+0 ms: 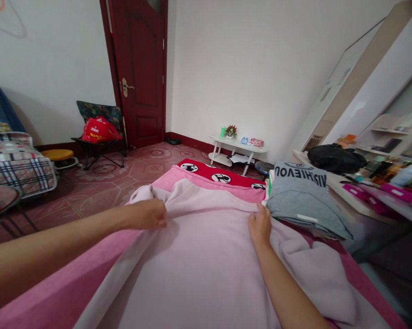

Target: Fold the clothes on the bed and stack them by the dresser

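Observation:
A pale pink sweatshirt (pixel 199 265) lies spread over the pink bed cover (pixel 99 269), its far edge rumpled and one sleeve bunched at the right. My left hand (pixel 150 214), a little blurred, is closed on the cloth near the sweatshirt's far left corner; its fingertips are partly hidden. At the far right part of the same garment, my right hand (pixel 261 225) pinches the edge between thumb and fingers. Just beyond that hand is a stack of folded clothes, topped by a grey shirt (pixel 295 201) with dark lettering.
Red patterned cloth (pixel 223 176) covers the bed's far end. Behind it stands a small white table (pixel 238 144) with a flower pot. A cluttered desk (pixel 350 194) runs along the right. At the left are a folding chair with a red bag (pixel 99 130) and a yellow stool (pixel 58 154).

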`<state>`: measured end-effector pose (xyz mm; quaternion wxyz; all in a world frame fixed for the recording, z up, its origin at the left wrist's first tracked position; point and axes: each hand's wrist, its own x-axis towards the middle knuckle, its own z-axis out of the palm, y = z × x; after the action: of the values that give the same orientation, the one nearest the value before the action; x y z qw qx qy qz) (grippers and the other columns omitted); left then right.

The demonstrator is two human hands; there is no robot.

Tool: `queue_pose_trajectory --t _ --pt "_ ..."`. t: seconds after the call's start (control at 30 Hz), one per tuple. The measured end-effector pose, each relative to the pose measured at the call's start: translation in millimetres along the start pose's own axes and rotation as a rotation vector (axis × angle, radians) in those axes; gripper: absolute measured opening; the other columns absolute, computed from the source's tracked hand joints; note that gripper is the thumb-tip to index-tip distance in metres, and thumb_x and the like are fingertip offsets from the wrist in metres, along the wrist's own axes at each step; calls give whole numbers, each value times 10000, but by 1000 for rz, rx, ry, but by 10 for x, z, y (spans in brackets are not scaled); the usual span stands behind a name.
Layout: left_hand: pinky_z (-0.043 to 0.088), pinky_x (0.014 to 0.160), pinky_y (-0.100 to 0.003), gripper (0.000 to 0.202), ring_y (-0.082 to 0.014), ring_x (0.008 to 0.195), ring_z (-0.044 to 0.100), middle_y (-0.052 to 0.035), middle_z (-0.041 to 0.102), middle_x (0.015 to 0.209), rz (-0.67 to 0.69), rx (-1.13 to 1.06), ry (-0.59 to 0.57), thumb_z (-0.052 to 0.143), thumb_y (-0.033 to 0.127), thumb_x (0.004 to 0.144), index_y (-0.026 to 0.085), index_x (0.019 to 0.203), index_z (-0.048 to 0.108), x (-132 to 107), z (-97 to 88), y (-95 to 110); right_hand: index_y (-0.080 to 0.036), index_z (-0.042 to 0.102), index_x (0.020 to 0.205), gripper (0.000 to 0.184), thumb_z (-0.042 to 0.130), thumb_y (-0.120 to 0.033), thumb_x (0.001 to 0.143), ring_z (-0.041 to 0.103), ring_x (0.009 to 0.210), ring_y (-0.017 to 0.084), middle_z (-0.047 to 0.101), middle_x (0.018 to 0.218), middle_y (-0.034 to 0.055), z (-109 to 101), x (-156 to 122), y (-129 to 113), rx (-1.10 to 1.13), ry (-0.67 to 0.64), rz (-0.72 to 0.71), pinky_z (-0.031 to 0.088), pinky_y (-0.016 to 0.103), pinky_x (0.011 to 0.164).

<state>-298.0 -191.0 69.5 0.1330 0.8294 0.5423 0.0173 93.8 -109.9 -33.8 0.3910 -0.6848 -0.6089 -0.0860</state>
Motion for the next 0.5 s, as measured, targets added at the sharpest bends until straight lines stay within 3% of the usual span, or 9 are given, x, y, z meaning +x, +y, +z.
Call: queue_pose_trajectory --t 0.03,0.07,0.13,0.17,0.23,0.33,0.4,0.5 --pt "491 674 -253 270 -184 701 662 -25 712 741 -42 -17 19 487 323 818 183 776 714 119 -118 -54 -85 487 1243 464 395 -158 794 487 1131 260 518 1187 162 -2 3 2 -20 -4 29 381 328 958" --pt "484 703 -264 278 -188 749 662 -29 716 804 -72 -19 102 446 279 832 191 841 710 257 -216 -117 -86 476 1254 471 383 -146 796 489 1134 257 519 1199 160 -6 4 -1 -38 -14 50 380 321 955" --pt "454 843 -299 338 -218 970 628 -59 684 1068 -144 -27 310 438 251 832 196 1089 649 558 -317 -264 -95 449 1275 486 376 -128 795 490 1146 247 513 1233 148 -21 4 -19 -78 -39 79 382 300 942" --pt "436 890 -313 413 -231 1048 597 -85 640 1174 -178 -56 348 456 273 830 179 1214 576 704 -315 -338 -99 434 1286 491 378 -129 800 491 1149 242 507 1248 145 -29 4 -35 -102 -51 93 386 289 930" --pt "438 909 -315 583 -242 1091 579 -129 591 1250 -217 -138 298 500 371 819 129 1346 441 958 -218 -455 -97 404 1308 490 394 -154 822 504 1140 240 508 1251 150 -43 5 -73 -159 -81 118 400 275 895" --pt "460 891 -280 751 -233 1082 588 -97 590 1261 -153 -200 199 610 510 723 153 1357 425 1203 46 -500 -79 358 1344 524 447 -249 856 539 1094 256 525 1206 176 -49 19 -118 -255 -120 142 426 284 831" --pt "457 894 -274 775 -233 1086 583 -79 585 1268 -118 -190 211 673 504 664 174 1328 452 1281 202 -448 -95 362 1347 547 484 -311 859 577 1024 256 537 1177 176 -46 44 -116 -312 -159 162 439 293 779" --pt "458 863 -294 702 -246 1031 601 -96 618 1197 -123 -135 288 701 416 651 164 1269 485 1305 284 -327 -127 509 1213 422 508 -356 859 613 934 243 587 1096 157 -54 126 -68 -367 -285 167 438 299 748"
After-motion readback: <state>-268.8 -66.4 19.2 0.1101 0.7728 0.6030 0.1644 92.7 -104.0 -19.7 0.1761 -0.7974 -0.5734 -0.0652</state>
